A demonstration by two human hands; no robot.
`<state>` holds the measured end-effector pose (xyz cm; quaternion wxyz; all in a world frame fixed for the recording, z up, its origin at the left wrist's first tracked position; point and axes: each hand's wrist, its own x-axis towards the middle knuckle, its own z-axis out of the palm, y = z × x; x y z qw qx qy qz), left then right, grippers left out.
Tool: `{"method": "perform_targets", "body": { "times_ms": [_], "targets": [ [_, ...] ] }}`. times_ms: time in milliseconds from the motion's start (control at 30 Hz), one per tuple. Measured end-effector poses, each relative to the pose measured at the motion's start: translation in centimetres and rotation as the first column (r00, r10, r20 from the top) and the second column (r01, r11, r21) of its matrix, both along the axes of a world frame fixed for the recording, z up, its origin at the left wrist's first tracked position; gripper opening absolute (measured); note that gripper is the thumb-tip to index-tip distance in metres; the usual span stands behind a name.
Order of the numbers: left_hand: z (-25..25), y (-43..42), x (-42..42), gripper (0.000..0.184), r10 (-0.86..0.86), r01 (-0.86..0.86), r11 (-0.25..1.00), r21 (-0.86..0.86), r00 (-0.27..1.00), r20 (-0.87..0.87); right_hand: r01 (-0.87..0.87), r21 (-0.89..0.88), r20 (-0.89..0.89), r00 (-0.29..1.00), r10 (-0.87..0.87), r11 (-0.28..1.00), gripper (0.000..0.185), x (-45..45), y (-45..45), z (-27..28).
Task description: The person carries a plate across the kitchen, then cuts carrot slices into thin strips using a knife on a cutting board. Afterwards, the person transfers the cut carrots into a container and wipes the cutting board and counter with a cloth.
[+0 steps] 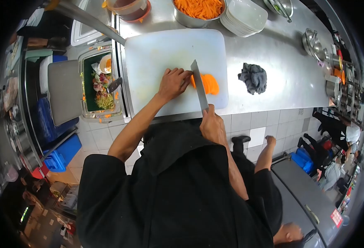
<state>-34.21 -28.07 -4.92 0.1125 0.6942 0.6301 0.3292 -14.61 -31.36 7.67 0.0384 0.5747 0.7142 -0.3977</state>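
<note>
My left hand [175, 84] rests on the white cutting board [157, 49], its fingers curled down on a piece of carrot. Most of that piece is hidden by the fingers and the blade; a bit of orange shows at the blade's left side. My right hand [213, 126] is closed around the handle of a kitchen knife [200, 89], whose broad blade points away from me beside my left fingertips. Thin carrot slices [209, 84] lie overlapped just right of the blade.
A crumpled dark cloth [253, 78] lies right of the board. Behind stand a bowl of shredded carrot [194, 22] and stacked white plates [244, 18]. Left, a scrap bin [82, 82] has a peeler-like dark-handled tool [114, 85] at its edge. Another person [266, 182] is close at my right.
</note>
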Motion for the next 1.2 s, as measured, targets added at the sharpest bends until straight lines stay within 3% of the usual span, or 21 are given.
{"method": "perform_targets", "body": {
  "times_ms": [967,1033,1100,1200],
  "targets": [
    [-0.5,0.0,-0.3,0.011,-0.010,0.009,1.000,0.011,0.997,0.076,-0.001,0.060,0.007,1.000,0.000,0.998,0.012,-2.4,0.5,-3.3],
    [-0.8,-0.1,-0.4,0.011,-0.006,0.005,1.000,0.016,0.999,0.053,-0.012,0.170,-0.089,0.996,0.028,0.985,0.016,-2.5,0.7,-5.4],
    [-0.6,0.5,-0.7,0.011,-0.001,0.000,0.999,0.047,1.000,0.021,0.009,0.161,-0.096,0.995,0.006,0.987,0.020,-2.4,0.7,-5.1],
    [-0.2,-0.2,-0.1,0.010,0.019,-0.021,1.000,0.017,0.992,0.123,0.020,0.113,-0.074,0.997,-0.012,0.993,0.029,-2.0,0.8,-5.1]
  ]
}}
